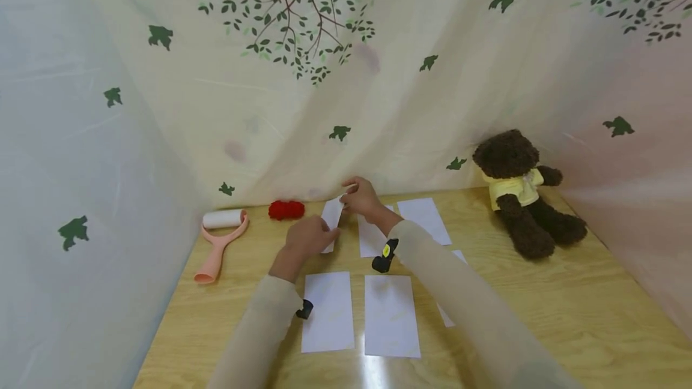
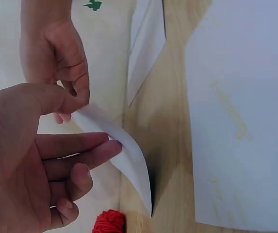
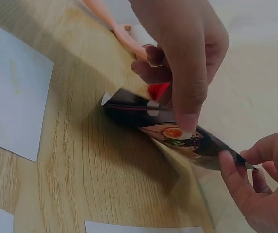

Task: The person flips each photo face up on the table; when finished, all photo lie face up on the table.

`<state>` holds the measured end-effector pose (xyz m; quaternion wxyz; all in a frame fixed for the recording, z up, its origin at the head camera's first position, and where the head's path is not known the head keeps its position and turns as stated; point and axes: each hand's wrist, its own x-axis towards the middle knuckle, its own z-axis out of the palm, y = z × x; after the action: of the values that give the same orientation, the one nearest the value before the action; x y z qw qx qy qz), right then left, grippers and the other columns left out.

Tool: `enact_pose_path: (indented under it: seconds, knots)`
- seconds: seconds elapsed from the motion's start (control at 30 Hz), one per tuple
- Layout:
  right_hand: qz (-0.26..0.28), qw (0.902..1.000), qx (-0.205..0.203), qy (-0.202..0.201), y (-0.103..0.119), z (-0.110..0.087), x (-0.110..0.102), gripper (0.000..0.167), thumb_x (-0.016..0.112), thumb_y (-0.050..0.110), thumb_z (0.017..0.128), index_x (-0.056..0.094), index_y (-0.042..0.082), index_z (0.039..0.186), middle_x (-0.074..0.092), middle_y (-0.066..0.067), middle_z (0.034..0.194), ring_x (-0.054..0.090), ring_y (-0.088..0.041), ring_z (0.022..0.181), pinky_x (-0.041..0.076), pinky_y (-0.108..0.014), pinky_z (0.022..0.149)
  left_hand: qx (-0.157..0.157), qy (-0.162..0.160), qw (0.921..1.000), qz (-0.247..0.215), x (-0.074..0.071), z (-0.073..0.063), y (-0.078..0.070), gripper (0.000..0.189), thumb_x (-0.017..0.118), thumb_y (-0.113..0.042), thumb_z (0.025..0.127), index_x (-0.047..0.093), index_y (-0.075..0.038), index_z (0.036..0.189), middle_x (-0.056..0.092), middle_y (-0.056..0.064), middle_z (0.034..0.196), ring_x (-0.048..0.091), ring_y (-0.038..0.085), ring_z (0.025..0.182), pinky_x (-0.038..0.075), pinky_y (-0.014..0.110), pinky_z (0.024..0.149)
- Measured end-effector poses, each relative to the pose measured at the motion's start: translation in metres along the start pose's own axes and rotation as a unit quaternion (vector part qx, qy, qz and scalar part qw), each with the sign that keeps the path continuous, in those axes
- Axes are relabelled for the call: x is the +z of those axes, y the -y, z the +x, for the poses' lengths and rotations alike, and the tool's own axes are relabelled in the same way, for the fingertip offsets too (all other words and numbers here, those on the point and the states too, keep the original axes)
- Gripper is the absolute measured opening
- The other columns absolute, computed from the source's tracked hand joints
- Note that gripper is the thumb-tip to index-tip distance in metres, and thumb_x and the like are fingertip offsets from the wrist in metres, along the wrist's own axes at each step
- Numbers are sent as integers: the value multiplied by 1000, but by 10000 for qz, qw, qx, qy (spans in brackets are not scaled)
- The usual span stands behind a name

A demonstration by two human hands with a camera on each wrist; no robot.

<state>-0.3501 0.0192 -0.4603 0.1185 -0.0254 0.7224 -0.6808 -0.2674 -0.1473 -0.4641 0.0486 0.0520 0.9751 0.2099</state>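
A picture card [image 1: 332,221] is raised and bowed between both hands near the back of the table. Its white side faces the left wrist view, while a dark printed side with a halved egg and other food shows in the right wrist view. My left hand [image 1: 309,238] pinches it along its length, thumb [image 3: 189,121] on the printed side and fingers [image 2: 112,148] on the white side. At the end by the wall, my right hand [image 1: 362,198] pinches a corner between thumb and fingers [image 3: 233,167].
Several white cards lie in rows, including a near left card [image 1: 327,311] and a near middle card [image 1: 390,317]. Red yarn [image 1: 286,209] and a pink-handled lint roller [image 1: 218,248] lie left. A brown teddy bear [image 1: 513,194] sits right. A printed cloth [image 1: 389,149] hangs behind.
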Motion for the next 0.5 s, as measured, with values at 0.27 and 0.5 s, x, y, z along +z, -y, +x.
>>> enact_pose_path:
  seconds: [0.27,0.5]
  knots:
    - [555,9984,-31,106,-5,0,3,45,57,2,103,44,-4,146,62,-19,114,73,-34,93,54,-61,105,-175,-331,9968,-703,-14,-2,3,36,65,-36,100,83,-10,83,67,-4,60,58,14,55,40,29,48]
    - [-228,9984,-116,495,-16,-7,5,44,48,10,106,44,-5,147,57,-35,139,60,-51,129,50,-57,113,-213,-434,9870,-1531,-20,-1,13,43,64,-31,102,71,-10,65,44,-6,51,36,11,48,26,27,47]
